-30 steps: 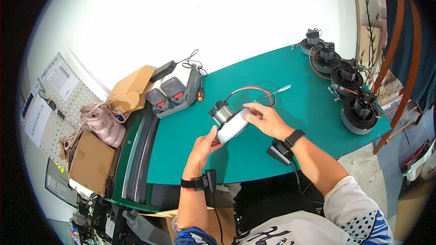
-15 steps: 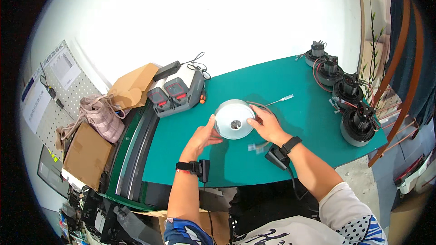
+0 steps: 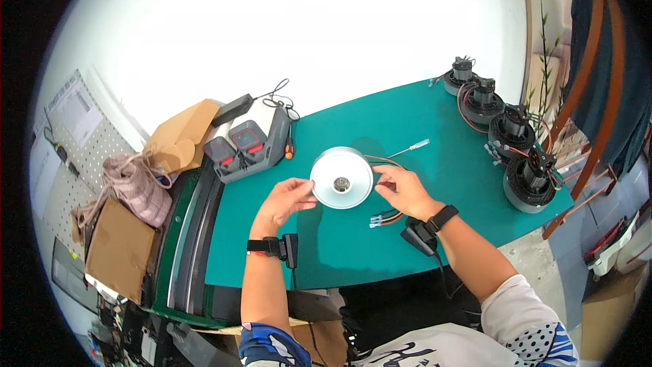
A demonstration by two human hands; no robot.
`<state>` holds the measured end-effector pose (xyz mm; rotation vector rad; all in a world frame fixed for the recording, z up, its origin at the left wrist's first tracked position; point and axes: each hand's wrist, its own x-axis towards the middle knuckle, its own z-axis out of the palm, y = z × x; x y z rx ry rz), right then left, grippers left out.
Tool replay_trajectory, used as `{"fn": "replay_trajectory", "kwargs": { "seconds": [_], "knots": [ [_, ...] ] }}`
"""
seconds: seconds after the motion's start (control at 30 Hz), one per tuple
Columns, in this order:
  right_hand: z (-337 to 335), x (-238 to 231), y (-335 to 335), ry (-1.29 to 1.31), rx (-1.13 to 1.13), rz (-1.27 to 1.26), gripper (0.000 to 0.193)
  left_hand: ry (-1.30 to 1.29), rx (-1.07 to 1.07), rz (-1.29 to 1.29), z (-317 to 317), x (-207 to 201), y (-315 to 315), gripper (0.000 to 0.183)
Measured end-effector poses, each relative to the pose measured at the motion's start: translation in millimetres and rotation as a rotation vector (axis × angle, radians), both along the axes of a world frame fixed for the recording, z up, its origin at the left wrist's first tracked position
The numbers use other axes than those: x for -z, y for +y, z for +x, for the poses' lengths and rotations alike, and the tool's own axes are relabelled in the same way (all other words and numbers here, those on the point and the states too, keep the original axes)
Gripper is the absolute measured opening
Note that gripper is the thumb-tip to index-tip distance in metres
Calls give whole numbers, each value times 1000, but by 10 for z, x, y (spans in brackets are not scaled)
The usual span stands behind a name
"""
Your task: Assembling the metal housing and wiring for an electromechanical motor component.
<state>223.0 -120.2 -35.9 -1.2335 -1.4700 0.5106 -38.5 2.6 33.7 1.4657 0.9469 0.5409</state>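
A round motor unit with a silvery-white disc face and a dark central hole stands face up on the green tabletop between my hands. My left hand is at its left rim, fingers apart, the tips touching or almost touching it. To the right, my right hand has its thumb and fingers loosely bent and parted, just off the rim, holding nothing. Red and dark wires come from the unit and pass under my right hand. Their clear connectors lie on the table near its lower right edge.
A screwdriver lies beyond my right hand. Several black motors with wires line the table's right side. At the back left are a grey battery charger, an orange-handled tool and a cardboard box. A pink bag stands farther left.
Both hands have loosened from the disc-faced unit, the right one drawing slightly away. The connectors, blurred before, now lie still. The whole view has shifted a little.
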Motion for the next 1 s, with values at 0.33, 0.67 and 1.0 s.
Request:
{"fn": "replay_trajectory", "kwargs": {
  "seconds": [0.33,0.67,1.0],
  "knots": [
    [6,-108,-17,23,48,-177,38,-112,295,152,242,-133,306,42],
    [-118,-266,559,89,-320,-218,35,-424,201,21,-45,292,451,38],
    [-309,-298,510,162,-112,-204,45,-440,101,-60,-165,373,456,38]
  ]
}}
